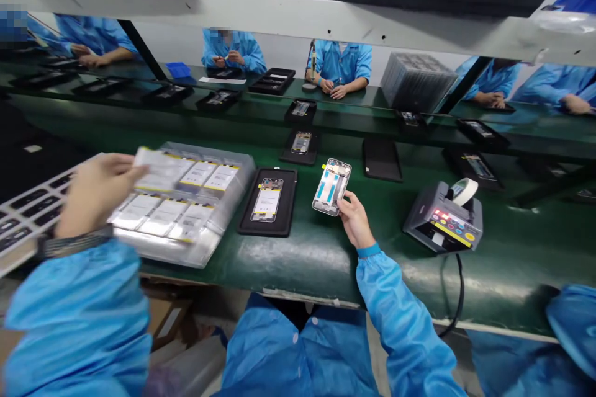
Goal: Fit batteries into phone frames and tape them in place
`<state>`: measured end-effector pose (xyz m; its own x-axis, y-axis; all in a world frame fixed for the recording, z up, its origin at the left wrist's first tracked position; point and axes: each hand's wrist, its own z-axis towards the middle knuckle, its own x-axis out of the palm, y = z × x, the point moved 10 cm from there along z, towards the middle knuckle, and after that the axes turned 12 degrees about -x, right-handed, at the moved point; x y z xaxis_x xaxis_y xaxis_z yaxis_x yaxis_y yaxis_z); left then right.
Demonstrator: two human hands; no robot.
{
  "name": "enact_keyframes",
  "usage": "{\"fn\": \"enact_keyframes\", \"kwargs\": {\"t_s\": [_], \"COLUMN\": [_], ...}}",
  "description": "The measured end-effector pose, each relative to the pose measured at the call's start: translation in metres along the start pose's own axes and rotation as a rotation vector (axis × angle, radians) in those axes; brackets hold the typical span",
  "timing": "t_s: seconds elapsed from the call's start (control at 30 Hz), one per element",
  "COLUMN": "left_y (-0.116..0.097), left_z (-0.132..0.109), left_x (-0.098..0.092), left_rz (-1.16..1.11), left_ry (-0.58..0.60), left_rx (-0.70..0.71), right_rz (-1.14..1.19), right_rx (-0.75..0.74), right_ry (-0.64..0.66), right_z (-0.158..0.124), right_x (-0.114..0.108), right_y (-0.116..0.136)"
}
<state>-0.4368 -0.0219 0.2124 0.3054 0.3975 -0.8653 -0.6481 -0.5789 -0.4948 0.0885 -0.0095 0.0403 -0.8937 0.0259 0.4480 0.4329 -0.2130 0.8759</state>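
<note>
My right grip is clenched on the lower edge of a bare phone frame, holding it tilted just above the green tabletop, a little right of centre. The frame's middle bay looks open, blue and white inside. I can make out no cell in it, so I judge this unit unfilled. My left grip, out at 9 o'clock, has its fingers closed on the edge of one pale battery pack, lifted over the clear tray of packs, though blur keeps me from seeing how firm the hold is. Pack and frame are well apart, so nothing has been joined yet. Most pockets of the tray look full, so little of that stock seems used. Between my grips a black carrier lies on the tabletop with a loaded phone in it, its white panel showing, and I take that one as done. Further carriers sit toward 12 o'clock, and an empty carrier lies at 1 o'clock. A grey tape dispenser stands at 3 o'clock, with neither grip near it.
</note>
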Motion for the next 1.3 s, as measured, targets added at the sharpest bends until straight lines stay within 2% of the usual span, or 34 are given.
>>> {"fn": "enact_keyframes", "kwargs": {"t_s": [0.07, 0.13, 0.17, 0.2, 0.27, 0.37, 0.43, 0.47, 0.57, 0.63, 0.77, 0.83, 0.9, 1.03, 1.07, 1.1, 1.2, 1.3], "left_y": [-0.055, -0.113, -0.137, -0.156, -0.183, -0.204, -0.21, -0.211, -0.211, -0.21, -0.207, -0.204, -0.201, -0.201, -0.202, -0.202, -0.202, -0.202], "left_z": [-0.048, -0.108, -0.135, -0.158, -0.191, -0.216, -0.221, -0.22, -0.214, -0.213, -0.214, -0.211, -0.208, -0.227, -0.233, -0.238, -0.249, -0.268], "left_x": [0.048, 0.112, 0.14, 0.163, 0.197, 0.226, 0.233, 0.231, 0.215, 0.206, 0.205, 0.211, 0.223, 0.252, 0.255, 0.258, 0.262, 0.27], "left_rz": [-0.349, -0.611, -0.696, -0.742, -0.792, -0.817, -0.817, -0.797, -0.626, -0.509, -0.508, -0.582, -0.704, -0.927, -0.953, -0.97, -0.986, -0.993], "left_ry": [0.23, 0.613, 0.754, 0.838, 0.923, 1.009, 1.021, 0.981, 0.735, 0.614, 0.604, 0.647, 0.764, 1.206, 1.281, 1.317, 1.322, 1.366], "left_rx": [0.088, 0.17, 0.183, 0.193, 0.202, 0.222, 0.257, 0.292, 0.456, 0.541, 0.573, 0.531, 0.44, 0.265, 0.245, 0.235, 0.241, 0.225], "right_rz": [-0.022, -0.03, -0.029, -0.027, -0.02, -0.022, -0.033, -0.035, -0.025, -0.018, -0.024, -0.028, -0.029, -0.064, -0.097, -0.142, -0.26, -0.28], "right_rx": [0.01, 0.017, 0.016, 0.011, -0.004, -0.013, -0.004, 0.0, 0.006, 0.009, 0.025, 0.036, 0.045, 0.048, 0.04, 0.019, -0.075, -0.102], "right_ry": [0.018, 0.041, 0.052, 0.059, 0.064, 0.052, 0.046, 0.044, 0.047, 0.058, 0.063, 0.065, 0.076, 0.107, 0.107, 0.093, -0.018, -0.1], "right_z": [-0.004, -0.008, -0.01, -0.012, -0.014, -0.015, -0.016, -0.017, -0.019, -0.02, -0.022, -0.022, -0.024, -0.025, -0.024, -0.022, -0.016, -0.013], "right_x": [0.009, 0.016, 0.019, 0.02, 0.021, 0.019, 0.019, 0.019, 0.022, 0.023, 0.022, 0.021, 0.021, 0.023, 0.022, 0.02, 0.007, -0.004], "right_y": [-0.005, -0.007, -0.008, -0.008, -0.005, -0.002, -0.001, 0.0, 0.002, 0.003, 0.002, 0.001, 0.001, 0.003, 0.004, 0.005, 0.015, 0.018]}}
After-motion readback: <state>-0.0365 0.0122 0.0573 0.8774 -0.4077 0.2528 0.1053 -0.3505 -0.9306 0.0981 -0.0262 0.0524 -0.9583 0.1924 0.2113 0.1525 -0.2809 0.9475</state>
